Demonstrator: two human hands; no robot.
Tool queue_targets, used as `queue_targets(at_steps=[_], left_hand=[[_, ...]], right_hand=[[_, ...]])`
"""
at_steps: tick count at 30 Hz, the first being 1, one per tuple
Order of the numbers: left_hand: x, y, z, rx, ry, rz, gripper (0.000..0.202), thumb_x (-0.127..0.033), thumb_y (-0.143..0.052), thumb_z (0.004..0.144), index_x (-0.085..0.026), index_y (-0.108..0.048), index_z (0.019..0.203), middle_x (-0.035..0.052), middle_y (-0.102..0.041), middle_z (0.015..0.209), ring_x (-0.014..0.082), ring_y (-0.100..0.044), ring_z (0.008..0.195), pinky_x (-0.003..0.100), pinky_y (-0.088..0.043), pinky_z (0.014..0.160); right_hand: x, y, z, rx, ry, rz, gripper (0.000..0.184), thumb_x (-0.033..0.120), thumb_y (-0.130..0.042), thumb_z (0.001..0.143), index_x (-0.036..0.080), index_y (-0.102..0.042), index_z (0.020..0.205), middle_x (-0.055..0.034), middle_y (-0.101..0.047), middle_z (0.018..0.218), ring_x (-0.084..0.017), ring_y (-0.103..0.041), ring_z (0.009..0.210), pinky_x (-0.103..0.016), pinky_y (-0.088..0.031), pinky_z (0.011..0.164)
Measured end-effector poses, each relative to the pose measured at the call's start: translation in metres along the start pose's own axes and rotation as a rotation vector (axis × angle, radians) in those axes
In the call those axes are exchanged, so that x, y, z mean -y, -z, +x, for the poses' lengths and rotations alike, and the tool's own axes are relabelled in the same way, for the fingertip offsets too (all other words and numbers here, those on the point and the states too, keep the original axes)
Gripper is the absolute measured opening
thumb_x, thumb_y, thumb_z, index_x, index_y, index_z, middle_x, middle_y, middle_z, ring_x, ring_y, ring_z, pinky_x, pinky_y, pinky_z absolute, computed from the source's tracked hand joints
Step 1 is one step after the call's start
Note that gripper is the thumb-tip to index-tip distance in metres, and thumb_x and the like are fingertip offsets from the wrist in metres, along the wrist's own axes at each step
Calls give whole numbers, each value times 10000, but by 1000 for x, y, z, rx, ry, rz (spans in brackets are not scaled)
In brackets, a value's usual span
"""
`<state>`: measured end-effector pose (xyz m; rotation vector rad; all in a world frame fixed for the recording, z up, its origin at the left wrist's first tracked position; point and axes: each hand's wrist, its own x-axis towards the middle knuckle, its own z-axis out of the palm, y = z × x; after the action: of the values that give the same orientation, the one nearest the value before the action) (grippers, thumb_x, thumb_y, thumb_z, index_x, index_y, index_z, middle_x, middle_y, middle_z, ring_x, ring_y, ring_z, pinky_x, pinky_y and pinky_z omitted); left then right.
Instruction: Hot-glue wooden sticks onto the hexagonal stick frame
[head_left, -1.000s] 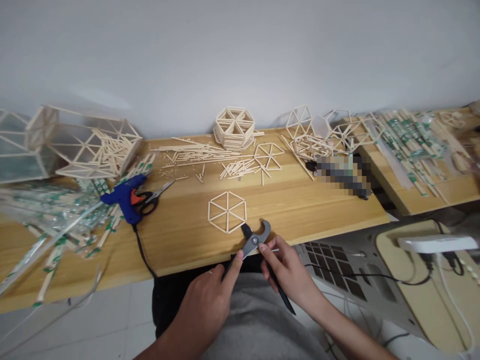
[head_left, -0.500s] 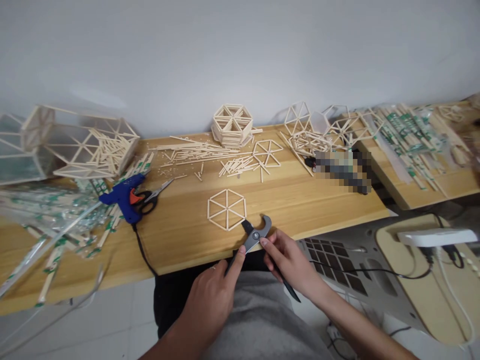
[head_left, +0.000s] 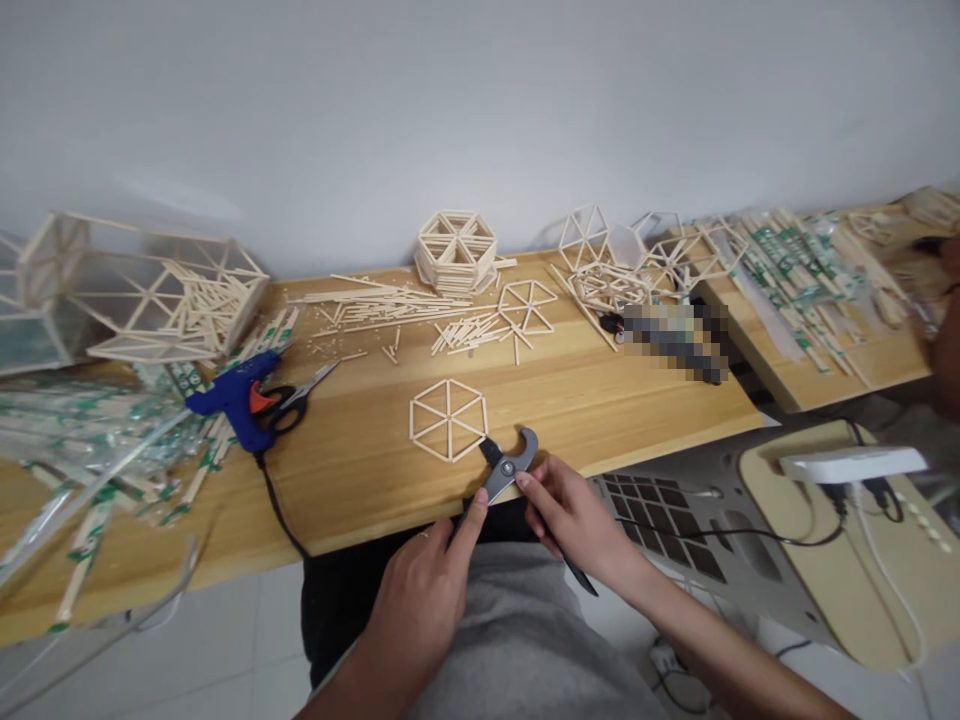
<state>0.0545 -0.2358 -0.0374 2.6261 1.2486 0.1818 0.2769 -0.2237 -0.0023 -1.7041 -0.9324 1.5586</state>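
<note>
Grey-and-black pruning shears [head_left: 509,467] are held low at the table's front edge, jaws apart and pointing up and away. My left hand [head_left: 427,580] is closed round one handle, thumb laid along it. On the other side my right hand [head_left: 570,515] grips the second handle, with its thumb close to the pivot; that handle's dark end sticks out below. Just beyond the jaws lies a flat hexagon of thin wooden sticks [head_left: 448,420] with spokes meeting at its centre. One jaw is close to its lower right corner; whether they touch I cannot tell.
A blue glue gun [head_left: 238,400] and black scissors [head_left: 292,405] lie at left, near wrapped chopsticks [head_left: 90,420]. Behind are loose sticks [head_left: 397,305], stacked hexagons [head_left: 457,250] and open stick frames [head_left: 607,285]. A power strip [head_left: 853,463] is at right. Part of another person shows at the right edge.
The view has swung slightly right, so the table's things sit a little further left. Both hands keep their hold on the shears, which look nearly still. Part of another person has appeared at right.
</note>
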Motion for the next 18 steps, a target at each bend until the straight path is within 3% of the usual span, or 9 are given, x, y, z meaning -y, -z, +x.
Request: queue_targets(at_steps=[6, 18], left_hand=[[-4, -1, 1, 49, 33, 2, 727, -2, -433, 925, -280, -474, 1595, 33, -726, 878, 165, -723, 704, 232, -583, 668], [-9, -4, 5, 6, 51, -27, 654, -40, -452, 966, -276, -508, 1573, 40, -745, 876, 171, -723, 679, 249, -591, 655]], right_hand=[[7, 2, -1, -18, 0, -80, 487, 725, -558, 911, 270, -384, 889, 94, -531, 503, -102, -382, 311, -222, -242, 355], [8, 12, 4, 8, 23, -242, 396, 637, -500, 962, 257, -410, 894, 72, -564, 506, -111, -431, 318, -223, -295, 367]])
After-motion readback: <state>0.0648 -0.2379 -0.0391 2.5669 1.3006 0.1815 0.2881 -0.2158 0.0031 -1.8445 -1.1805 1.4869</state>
